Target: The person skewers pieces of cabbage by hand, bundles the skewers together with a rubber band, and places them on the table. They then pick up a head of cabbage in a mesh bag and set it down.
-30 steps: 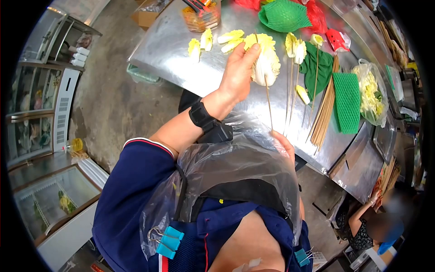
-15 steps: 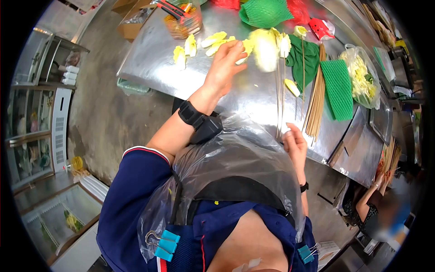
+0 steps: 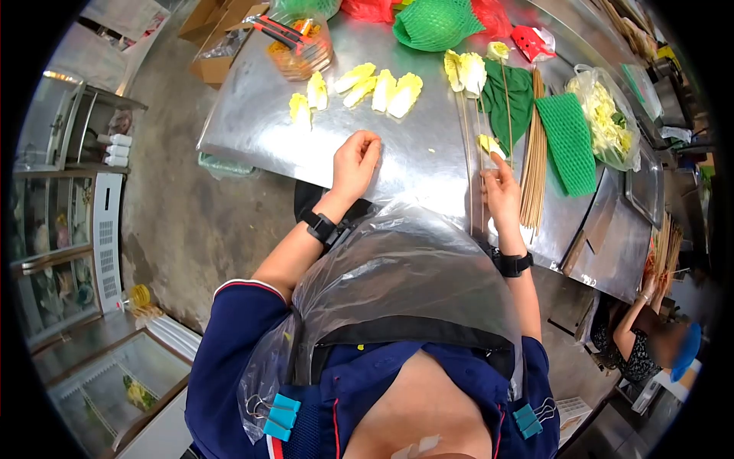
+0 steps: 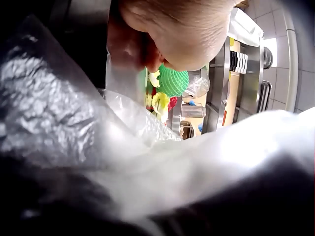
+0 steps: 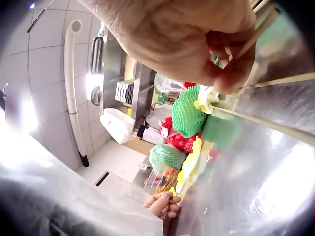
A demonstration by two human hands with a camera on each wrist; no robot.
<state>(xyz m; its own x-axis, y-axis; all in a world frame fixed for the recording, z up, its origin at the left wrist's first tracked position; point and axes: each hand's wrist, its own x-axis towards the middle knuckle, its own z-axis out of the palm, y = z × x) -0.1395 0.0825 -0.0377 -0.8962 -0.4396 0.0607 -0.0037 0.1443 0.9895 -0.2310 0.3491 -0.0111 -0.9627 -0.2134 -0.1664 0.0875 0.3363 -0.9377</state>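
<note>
My left hand (image 3: 357, 164) hovers over the near part of the steel table (image 3: 283, 153), fingers loosely curled around nothing. Farther off lie several yellow napa cabbage leaves (image 3: 404, 95) in a row. With curled fingers, my right hand (image 3: 501, 195) pinches a thin bamboo skewer (image 5: 261, 32), which crosses the fingers in the right wrist view. Its fingertips are right by a small cabbage leaf (image 3: 489, 144). To its left lie skewers with larger cabbage leaves (image 3: 472, 73) on their far ends. Another skewer (image 3: 506, 99) has a small rolled leaf at its tip.
A skewer bundle (image 3: 533, 153) and green foam netting (image 3: 569, 145) lie right of my hand. Beyond stands a bag of cabbage (image 3: 608, 115). A green cloth (image 3: 507, 96) lies behind the skewers. At the back left is a clear tub (image 3: 302, 53) with red-handled tools. Another person (image 3: 642, 344) works at right.
The large skewered leaf, held in both hands at first, now lies beside the other skewers. My left hand has drawn back toward my body. The right hand has moved forward to the small leaf.
</note>
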